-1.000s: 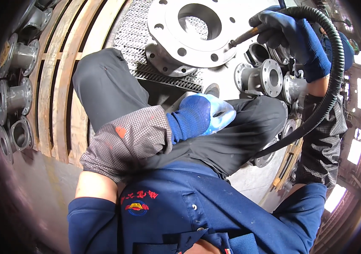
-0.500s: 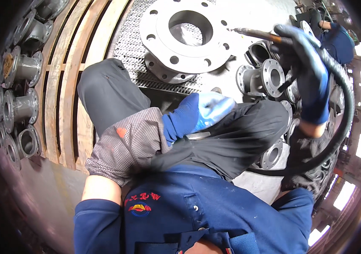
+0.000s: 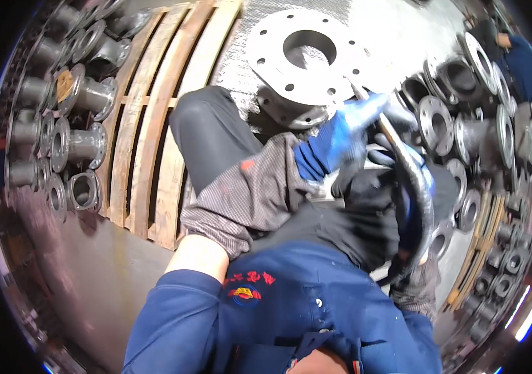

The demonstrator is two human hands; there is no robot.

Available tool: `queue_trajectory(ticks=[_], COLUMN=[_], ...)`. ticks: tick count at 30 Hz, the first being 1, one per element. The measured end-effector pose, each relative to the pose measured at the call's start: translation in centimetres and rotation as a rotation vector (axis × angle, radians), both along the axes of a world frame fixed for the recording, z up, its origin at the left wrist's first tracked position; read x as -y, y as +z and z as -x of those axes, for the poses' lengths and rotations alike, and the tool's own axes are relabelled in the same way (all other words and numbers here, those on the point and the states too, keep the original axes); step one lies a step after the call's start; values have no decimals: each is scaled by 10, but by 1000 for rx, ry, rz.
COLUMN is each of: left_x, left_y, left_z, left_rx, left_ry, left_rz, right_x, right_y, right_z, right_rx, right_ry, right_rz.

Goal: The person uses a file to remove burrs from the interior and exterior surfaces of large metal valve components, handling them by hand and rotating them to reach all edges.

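A pen-shaped tool on a hose (image 3: 388, 132) slants across the space over my right thigh, its thin tip toward the flange. My right hand (image 3: 412, 165), in a blue glove, is wrapped around the tool, partly hidden behind the thick black hose (image 3: 425, 212). My left hand (image 3: 347, 134), also blue-gloved, closes over the shaft near the tip; its fingers are somewhat blurred. Just beyond the tip lies a large pale metal flange (image 3: 272, 65) with a wide centre hole and bolt holes around it. A smaller flanged end (image 3: 291, 111) shows beneath it.
Wooden pallet slats (image 3: 144, 118) run along my left, with flanged pipe fittings (image 3: 79, 146) stacked beyond. More flanged fittings (image 3: 435, 124) crowd my right side. Another person in blue (image 3: 522, 65) is at the far right. A ridged metal surface (image 3: 235, 78) lies under the large flange.
My right hand has brought the tool down and inward from the upper right. My left hand has risen from my lap to the tool's shaft. The whole view has shifted.
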State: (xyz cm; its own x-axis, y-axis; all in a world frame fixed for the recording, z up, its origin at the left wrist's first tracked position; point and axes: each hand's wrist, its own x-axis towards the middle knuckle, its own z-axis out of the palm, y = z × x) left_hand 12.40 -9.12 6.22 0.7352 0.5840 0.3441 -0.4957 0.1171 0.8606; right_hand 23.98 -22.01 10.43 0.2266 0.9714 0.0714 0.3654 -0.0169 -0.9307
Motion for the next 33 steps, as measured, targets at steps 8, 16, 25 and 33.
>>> queue_trajectory(ticks=[8,16,25,33], left_x=[-10,-12,-21,-66], left_y=[5,4,-47,-3], left_z=[20,2,-68,-41], left_rx=[-83,-478,-589,-454], left_ry=[-326,38,454,721], left_rz=[568,362,161,-514], right_x=[-39,-39,-54,-56], right_y=[-27,-62,-105,-148], right_z=[11,-6,-53,-128], right_rx=[-1169,-992,35,-766], right_ry=[41,124,-99,-220], right_rz=[252,298,39,360])
